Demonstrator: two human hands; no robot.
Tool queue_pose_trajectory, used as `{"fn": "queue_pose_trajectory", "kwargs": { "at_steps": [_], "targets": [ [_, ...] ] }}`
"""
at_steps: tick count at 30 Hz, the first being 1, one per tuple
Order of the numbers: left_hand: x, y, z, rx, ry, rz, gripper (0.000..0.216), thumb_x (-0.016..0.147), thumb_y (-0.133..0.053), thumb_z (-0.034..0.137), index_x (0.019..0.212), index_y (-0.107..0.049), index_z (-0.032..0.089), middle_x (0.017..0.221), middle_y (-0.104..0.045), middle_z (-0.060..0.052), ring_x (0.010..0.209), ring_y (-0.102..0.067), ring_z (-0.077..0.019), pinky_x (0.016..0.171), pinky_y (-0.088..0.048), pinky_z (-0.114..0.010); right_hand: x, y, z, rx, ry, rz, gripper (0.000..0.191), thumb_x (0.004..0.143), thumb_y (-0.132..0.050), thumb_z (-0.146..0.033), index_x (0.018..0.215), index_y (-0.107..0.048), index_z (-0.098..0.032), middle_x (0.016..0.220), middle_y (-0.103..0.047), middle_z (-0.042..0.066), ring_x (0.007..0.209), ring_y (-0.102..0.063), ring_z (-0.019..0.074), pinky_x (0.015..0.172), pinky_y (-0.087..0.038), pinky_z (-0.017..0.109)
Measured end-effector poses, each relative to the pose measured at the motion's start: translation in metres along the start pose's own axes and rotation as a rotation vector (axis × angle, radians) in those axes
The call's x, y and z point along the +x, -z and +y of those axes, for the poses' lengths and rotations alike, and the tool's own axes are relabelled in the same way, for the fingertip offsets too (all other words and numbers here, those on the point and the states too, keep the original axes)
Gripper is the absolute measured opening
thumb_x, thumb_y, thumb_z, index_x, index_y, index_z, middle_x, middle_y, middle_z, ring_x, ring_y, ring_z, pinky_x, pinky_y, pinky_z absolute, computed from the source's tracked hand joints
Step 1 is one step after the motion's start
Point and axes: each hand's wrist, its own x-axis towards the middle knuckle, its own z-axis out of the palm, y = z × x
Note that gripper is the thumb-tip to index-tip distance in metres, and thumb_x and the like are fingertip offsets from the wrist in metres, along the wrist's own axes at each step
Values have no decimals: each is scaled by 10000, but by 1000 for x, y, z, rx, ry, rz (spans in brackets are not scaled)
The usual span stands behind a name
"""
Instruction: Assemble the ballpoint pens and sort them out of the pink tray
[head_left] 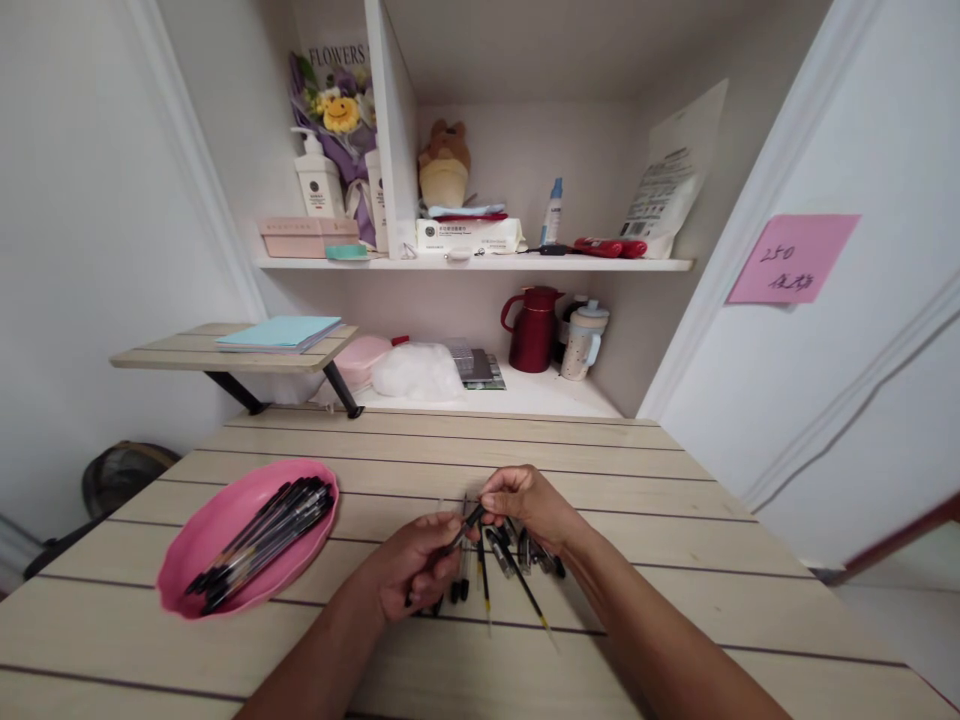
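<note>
Both my hands meet over the wooden table [637,480], gripping one black pen [466,526] between them. My left hand [412,568] is closed round the pen's lower barrel. My right hand [525,505] pinches its upper end with fingers curled. Under and beside the hands lie several loose pen parts and refills [510,575] on the table. To the left sits a pink oval dish [202,540] holding several black pens [266,535].
A small raised wooden shelf [165,355] with a blue notebook [281,332] stands at the table's back left. Behind it an alcove holds a red jug [534,330], a cup, bottles and boxes. A pink note [793,258] sticks on the right wall.
</note>
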Motion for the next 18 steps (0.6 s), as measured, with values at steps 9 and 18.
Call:
{"fn": "queue_pose_trajectory", "kwargs": {
  "at_steps": [9, 18],
  "targets": [
    [11, -4, -13, 242, -105, 236, 328, 717, -490, 476, 760, -498, 151, 505, -504, 48, 311, -439, -45, 285, -214, -133, 2, -2, 4, 86, 0, 19, 303, 486, -757, -281, 699, -595, -137, 553, -570, -27, 460, -526, 92, 447, -377, 212],
    [5, -4, -5, 163, -84, 204, 424, 691, -509, 515, 848, -560, 124, 457, -444, 65, 273, -290, -19, 276, -164, -151, 1, -3, 1, 155, -70, 33, 347, 501, -753, -308, 751, -573, -149, 580, -578, -23, 499, -546, 89, 475, -406, 200]
  ]
}}
